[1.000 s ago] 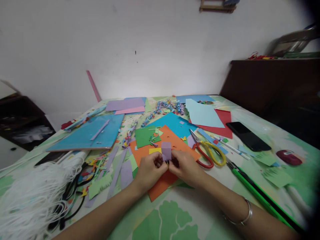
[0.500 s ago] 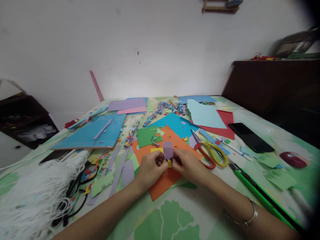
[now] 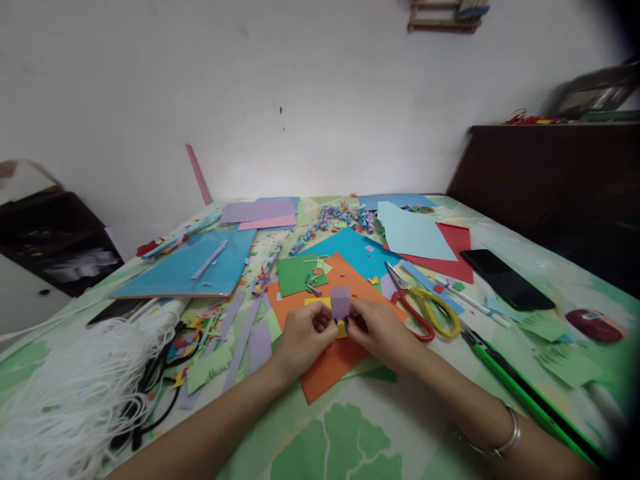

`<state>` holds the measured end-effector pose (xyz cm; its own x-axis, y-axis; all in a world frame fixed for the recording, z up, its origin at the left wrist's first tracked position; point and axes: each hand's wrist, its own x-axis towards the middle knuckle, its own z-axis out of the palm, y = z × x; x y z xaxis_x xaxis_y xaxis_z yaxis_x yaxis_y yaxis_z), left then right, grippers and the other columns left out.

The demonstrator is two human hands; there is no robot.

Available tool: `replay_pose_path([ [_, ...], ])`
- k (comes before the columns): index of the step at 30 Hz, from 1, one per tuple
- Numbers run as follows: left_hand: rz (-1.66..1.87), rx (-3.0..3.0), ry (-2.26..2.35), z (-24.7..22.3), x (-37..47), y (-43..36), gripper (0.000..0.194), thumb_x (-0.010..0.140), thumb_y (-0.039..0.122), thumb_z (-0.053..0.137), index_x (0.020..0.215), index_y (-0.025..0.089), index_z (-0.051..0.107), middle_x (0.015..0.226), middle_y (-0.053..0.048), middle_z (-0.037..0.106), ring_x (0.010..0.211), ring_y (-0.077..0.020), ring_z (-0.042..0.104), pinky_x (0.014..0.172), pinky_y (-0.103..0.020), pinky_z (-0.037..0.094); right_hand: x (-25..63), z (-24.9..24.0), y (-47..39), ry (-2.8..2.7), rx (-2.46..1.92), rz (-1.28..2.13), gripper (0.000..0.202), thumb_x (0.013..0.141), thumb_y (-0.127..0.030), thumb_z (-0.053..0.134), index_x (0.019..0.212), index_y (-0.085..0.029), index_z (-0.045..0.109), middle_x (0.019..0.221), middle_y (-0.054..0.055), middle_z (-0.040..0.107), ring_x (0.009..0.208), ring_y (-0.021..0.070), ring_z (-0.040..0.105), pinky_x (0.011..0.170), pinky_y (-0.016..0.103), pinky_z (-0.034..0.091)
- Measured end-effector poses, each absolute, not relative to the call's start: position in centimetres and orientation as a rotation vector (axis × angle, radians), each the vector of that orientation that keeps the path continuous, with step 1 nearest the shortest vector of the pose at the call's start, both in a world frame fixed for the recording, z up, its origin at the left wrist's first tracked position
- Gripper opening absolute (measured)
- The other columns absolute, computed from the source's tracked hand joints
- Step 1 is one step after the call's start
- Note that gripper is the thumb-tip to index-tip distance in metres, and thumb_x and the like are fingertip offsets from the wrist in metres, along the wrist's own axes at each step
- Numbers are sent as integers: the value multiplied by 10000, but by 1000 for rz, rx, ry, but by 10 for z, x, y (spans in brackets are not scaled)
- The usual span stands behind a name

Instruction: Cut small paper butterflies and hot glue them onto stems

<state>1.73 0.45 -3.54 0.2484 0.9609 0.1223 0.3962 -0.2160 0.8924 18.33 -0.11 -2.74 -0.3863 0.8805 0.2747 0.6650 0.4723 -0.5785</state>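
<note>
Between my fingertips stands a small purple paper piece (image 3: 341, 301), its lower part hidden behind my fingers. My left hand (image 3: 306, 331) pinches it from the left, and my right hand (image 3: 376, 328) pinches it from the right. Something small and dark shows low between the fingertips, too small to name. Beneath both hands lies an orange paper sheet (image 3: 320, 380), with a yellow paper piece (image 3: 314, 303) on it. A green paper square (image 3: 295, 277) carrying curled scraps lies just beyond.
Right of my hands lie red-and-yellow scissors (image 3: 425, 310), a green cutter (image 3: 530, 393) and a black phone (image 3: 505, 279). White cord (image 3: 75, 393) heaps at the left, near a blue sheet pack (image 3: 200, 267). Curled paper strips (image 3: 335, 217) lie toward the wall.
The whole view has shifted slightly, so things appear a little further right and lower. Both hands keep the same pinch on the purple paper piece.
</note>
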Motion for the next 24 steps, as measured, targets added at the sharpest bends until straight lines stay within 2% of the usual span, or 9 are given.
replay_pose_path([
  [6, 936, 1726, 1239, -37, 17, 6, 96, 659, 172, 530, 718, 156, 603, 628, -2, 600, 554, -126, 540, 546, -241, 418, 184, -29, 0, -2163, -1274, 500, 145, 779, -71, 448, 704, -192, 427, 646, -23, 489, 575, 105, 433, 558, 223, 286],
  [24, 965, 1851, 1275, -37, 17, 7, 52, 652, 143, 513, 629, 169, 552, 574, 29, 533, 532, -107, 482, 518, -216, 353, 186, -34, 2, -2200, -1288, 411, 150, 764, -60, 465, 691, -189, 445, 651, -16, 505, 600, 114, 451, 574, 227, 292],
])
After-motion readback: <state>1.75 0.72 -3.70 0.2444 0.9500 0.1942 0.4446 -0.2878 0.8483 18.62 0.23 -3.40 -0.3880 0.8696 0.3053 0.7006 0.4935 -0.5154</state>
